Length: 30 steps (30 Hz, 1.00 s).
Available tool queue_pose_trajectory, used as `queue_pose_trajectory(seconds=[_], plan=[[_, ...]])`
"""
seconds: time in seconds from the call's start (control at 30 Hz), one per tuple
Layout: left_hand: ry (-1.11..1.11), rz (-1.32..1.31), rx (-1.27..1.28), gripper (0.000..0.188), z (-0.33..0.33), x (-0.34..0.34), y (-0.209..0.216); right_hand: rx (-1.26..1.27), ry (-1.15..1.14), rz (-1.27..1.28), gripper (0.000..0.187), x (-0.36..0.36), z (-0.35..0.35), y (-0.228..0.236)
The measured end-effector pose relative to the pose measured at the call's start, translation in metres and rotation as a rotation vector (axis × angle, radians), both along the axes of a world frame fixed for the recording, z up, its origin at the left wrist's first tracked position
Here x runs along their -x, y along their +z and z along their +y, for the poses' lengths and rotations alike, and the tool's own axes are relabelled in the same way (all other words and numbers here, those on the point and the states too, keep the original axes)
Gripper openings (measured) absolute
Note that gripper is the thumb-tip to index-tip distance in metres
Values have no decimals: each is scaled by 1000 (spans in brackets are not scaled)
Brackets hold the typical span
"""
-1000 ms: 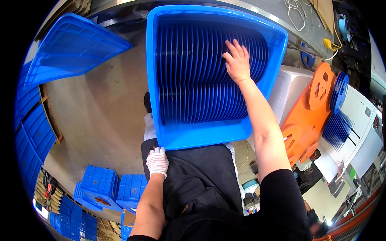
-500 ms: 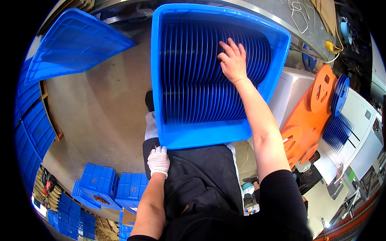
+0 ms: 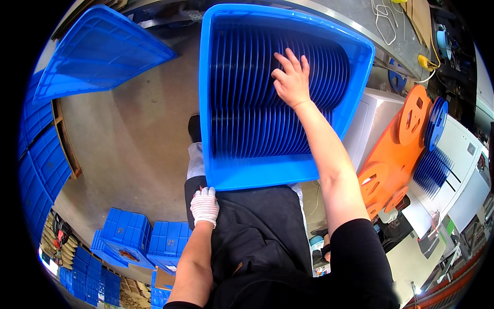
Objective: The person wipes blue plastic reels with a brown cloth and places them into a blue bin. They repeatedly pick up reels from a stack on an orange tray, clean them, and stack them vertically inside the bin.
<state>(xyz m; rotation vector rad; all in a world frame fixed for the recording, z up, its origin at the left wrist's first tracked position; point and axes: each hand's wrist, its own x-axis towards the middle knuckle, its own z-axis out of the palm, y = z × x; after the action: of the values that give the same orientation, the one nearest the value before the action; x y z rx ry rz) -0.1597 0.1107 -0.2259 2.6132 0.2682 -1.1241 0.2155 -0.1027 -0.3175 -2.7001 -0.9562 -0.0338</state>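
A large blue plastic bin (image 3: pixel 257 177) stands in front of me, tilted toward my lap. Inside it, thin dark blue discs (image 3: pixel 242 77) stand on edge in two rows, one behind the other. My bare right hand (image 3: pixel 292 82) is over the middle of the far row, fingers spread, the tips at the discs' upper edges; no disc is gripped. At the bin's near left corner, on my dark-clad thigh, lies my left hand (image 3: pixel 205 206) in a white striped glove. Its fingers are curled together, and whatever may be under them is hidden.
A blue lid-like panel (image 3: pixel 103 56) leans at the far left. Blue crates (image 3: pixel 126 232) stand on the floor at lower left. To the right are a white cabinet (image 3: pixel 371 121), an orange board with cut-out discs (image 3: pixel 393 154) and a blue rack (image 3: pixel 433 167). A metal table (image 3: pixel 355 26) runs behind the bin.
My right hand has shifted slightly left along the far row of discs, fingers still spread. The bin sits a little further right in view. My left hand keeps its place by the corner.
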Motion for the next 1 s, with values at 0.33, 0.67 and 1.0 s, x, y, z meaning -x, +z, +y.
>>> queue_pose_trajectory(seconds=[0.33, 0.67, 1.0], plan=[[13, -21, 6, 30, 2, 11, -5, -13, 33, -31, 18, 14, 25, -9], [8, -49, -3, 31, 9, 18, -4, 140, -157, 60, 18, 19, 52, 2], [5, -28, 33, 30, 38, 4, 5, 138, 36, -94, 20, 23, 57, -15]])
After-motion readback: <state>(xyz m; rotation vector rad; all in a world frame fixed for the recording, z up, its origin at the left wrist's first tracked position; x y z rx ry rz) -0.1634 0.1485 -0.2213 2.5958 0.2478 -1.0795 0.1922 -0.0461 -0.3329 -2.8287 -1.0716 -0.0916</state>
